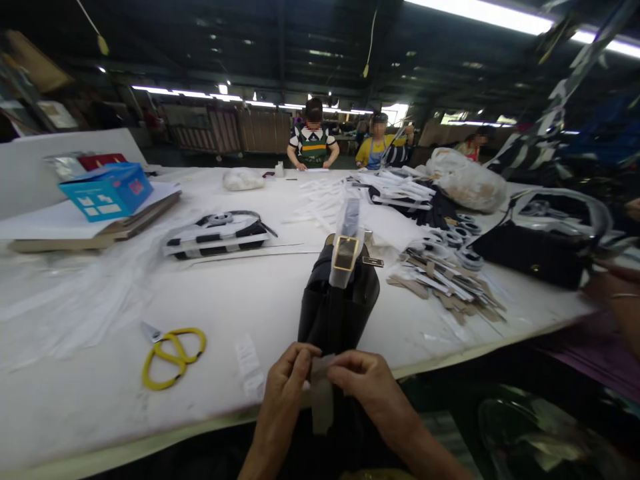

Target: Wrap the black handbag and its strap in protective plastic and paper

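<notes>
A black handbag [313,310] stands end-on at the front of the table. Its strap carries a gold buckle [346,252] and is wrapped in translucent film. Below the bag's near end, my left hand [289,381] and my right hand [367,385] pinch a whitish translucent strip [323,400] from either side. The strip's lower end hangs down past the table edge. Whether its top touches the bag I cannot tell. Left of my hands lie a clear plastic piece [249,365] and yellow-handled scissors [176,357] with slightly parted blades.
A wrapped striped bag [216,237] lies at mid-left, and a blue box [107,191] rests on stacked boards. Cardboard strips [450,283] are piled on the right, near another black bag [533,253]. A person's arm [620,290] is at the right edge. Two people face me across the table.
</notes>
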The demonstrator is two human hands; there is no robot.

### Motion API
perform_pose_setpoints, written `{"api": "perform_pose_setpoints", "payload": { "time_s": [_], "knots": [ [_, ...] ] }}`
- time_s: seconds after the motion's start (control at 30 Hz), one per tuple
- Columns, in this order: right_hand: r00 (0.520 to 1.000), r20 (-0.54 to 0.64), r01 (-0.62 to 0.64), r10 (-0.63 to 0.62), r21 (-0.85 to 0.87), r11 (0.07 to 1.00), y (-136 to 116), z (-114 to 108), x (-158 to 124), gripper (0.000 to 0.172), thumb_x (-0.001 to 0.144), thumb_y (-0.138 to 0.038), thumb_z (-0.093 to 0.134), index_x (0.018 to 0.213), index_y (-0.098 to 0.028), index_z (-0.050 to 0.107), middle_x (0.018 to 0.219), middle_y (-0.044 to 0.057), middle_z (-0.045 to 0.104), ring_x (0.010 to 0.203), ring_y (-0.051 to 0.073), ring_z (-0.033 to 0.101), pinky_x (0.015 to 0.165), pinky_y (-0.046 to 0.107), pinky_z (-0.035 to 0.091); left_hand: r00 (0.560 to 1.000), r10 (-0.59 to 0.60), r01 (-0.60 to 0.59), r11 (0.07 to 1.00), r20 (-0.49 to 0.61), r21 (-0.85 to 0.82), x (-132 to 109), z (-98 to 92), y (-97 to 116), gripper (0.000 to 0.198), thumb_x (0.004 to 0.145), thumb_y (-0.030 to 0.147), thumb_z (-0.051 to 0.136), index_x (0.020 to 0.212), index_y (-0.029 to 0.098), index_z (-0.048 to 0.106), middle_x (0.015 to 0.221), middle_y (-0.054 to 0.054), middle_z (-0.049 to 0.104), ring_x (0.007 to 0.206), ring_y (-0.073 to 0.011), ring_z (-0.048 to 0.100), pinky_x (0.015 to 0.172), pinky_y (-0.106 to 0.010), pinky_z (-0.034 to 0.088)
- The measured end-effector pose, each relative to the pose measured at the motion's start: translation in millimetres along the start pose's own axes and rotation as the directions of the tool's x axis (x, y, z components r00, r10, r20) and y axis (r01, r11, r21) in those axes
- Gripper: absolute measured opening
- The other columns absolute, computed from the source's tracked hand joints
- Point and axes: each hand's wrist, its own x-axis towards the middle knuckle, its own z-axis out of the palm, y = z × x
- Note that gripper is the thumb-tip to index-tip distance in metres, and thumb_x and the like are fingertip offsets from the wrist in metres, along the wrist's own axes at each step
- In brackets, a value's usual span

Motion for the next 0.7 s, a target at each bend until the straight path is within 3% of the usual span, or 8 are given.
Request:
{"api": "perform_pose_setpoints", "payload": {
  "time_s": [0.07, 0.13, 0.23, 0.4, 0.5, 0.6, 0.7],
  "knots": [
    [1.0, -0.013, 0.003, -0.002, 0.058, 0.998, 2, 2, 0, 0.03, 0.066, -0.041, 0.079, 0.08, -0.014, 0.078, 0.079, 0.007, 0.073, 0.074, 0.02, 0.061, 0.072, 0.031, 0.047, 1.0, 0.028, -0.027, 0.997, 0.011, -0.072, -6, -7.1, -9, 0.052, 0.089, 0.065, 0.043, 0.093, 0.018, 0.065, 0.079, -0.005, 0.065, 0.074, -0.02, 0.058, 0.069, -0.03, 0.047],
    [1.0, -0.012, 0.011, -0.01, 0.092, 0.996, 3, 5, -1, 0.031, 0.065, -0.042, 0.081, 0.079, -0.014, 0.077, 0.08, 0.007, 0.073, 0.076, 0.02, 0.061, 0.074, 0.031, 0.047, 0.998, 0.05, -0.045, 0.991, 0.04, -0.128, -13, -12.0, -18, 0.052, 0.084, 0.067, 0.052, 0.097, 0.018, 0.063, 0.084, -0.006, 0.065, 0.077, -0.0205, 0.059, 0.069, -0.03, 0.048],
    [1.0, -0.007, -0.011, 0.012, 0.105, 0.994, 6, 10, -2, 0.034, 0.064, -0.045, 0.082, 0.079, -0.014, 0.077, 0.078, 0.007, 0.072, 0.074, 0.019, 0.06, 0.072, 0.03, 0.046, 0.998, 0.037, -0.028, 0.989, 0.059, -0.147, -20, -12.0, -23, 0.044, 0.074, 0.057, 0.072, 0.094, 0.019, 0.061, 0.084, -0.004, 0.062, 0.076, -0.0186, 0.058, 0.067, -0.027, 0.047],
    [0.999, 0.048, -0.002, 0.002, 0.018, 1.0, 6, 12, -6, 0.035, 0.068, -0.046, 0.079, 0.084, -0.014, 0.077, 0.082, 0.007, 0.072, 0.08, 0.021, 0.062, 0.074, 0.03, 0.046, 1.0, -0.024, 0.022, 0.981, -0.008, -0.19, -17, -3.1, -21, 0.033, 0.074, 0.044, 0.075, 0.076, 0.017, 0.058, 0.07, 0.001, 0.056, 0.066, -0.0126, 0.051, 0.062, -0.023, 0.042],
    [0.997, 0.068, 0.026, -0.024, -0.022, 0.999, 4, 11, -9, 0.031, 0.07, -0.043, 0.077, 0.084, -0.016, 0.073, 0.084, 0.005, 0.072, 0.082, 0.02, 0.063, 0.074, 0.029, 0.047, 0.995, -0.095, 0.089, 0.983, -0.03, -0.162, -17, -4.8, -25, 0.03, 0.074, 0.041, 0.074, 0.07, 0.016, 0.057, 0.064, 0.003, 0.055, 0.061, -0.0114, 0.049, 0.059, -0.022, 0.04],
    [1.0, 0.013, 0.012, -0.014, 0.108, 0.994, 2, 10, -13, 0.034, 0.065, -0.042, 0.081, 0.078, -0.019, 0.06, 0.079, 0.002, 0.07, 0.075, 0.018, 0.063, 0.07, 0.027, 0.047, 0.991, -0.129, 0.126, 0.988, -0.039, -0.087, -21, -12.4, -30, 0.027, 0.073, 0.039, 0.073, 0.067, 0.016, 0.058, 0.062, 0.002, 0.056, 0.059, -0.0117, 0.048, 0.058, -0.022, 0.038],
    [0.996, 0.066, -0.075, 0.061, 0.228, 0.971, 3, 9, -16, 0.046, 0.066, -0.045, 0.081, 0.093, -0.022, 0.053, 0.075, 0.0, 0.07, 0.065, 0.015, 0.061, 0.062, 0.025, 0.046, 0.986, -0.165, 0.165, 0.986, -0.027, 0.001, -27, -20.7, -30, 0.027, 0.074, 0.039, 0.071, 0.067, 0.016, 0.058, 0.06, 0.003, 0.054, 0.058, -0.0113, 0.045, 0.056, -0.022, 0.035]
  ]
}}
